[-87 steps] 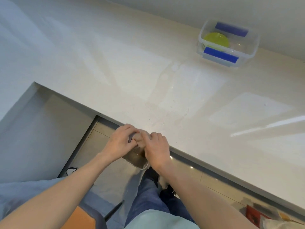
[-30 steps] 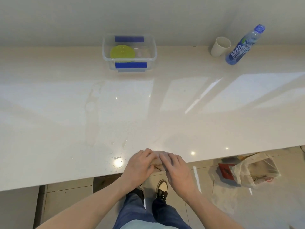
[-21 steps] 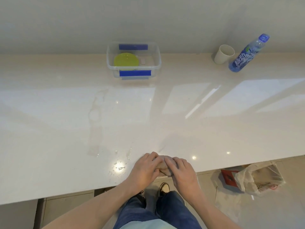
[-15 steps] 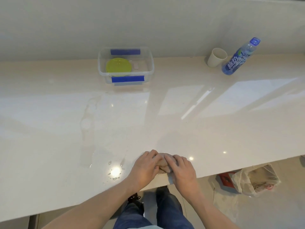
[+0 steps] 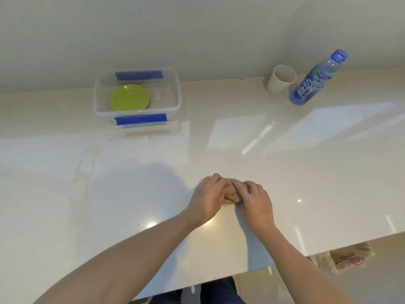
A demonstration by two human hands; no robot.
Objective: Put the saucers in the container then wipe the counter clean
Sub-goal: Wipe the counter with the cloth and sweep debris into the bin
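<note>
Both hands have carried the bunched cloth (image 5: 231,192) inward from the counter (image 5: 285,172) edge; left hand (image 5: 207,198) and right hand (image 5: 255,200) grip it between them, well nearer than the container (image 5: 178,93) holding green saucers (image 5: 130,100)

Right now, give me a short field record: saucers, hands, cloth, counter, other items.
saucers: green saucers inside the container
left hand: grips the cloth
right hand: grips the cloth too
counter: smeared streak at left
other: cup, bottle at back right
</note>
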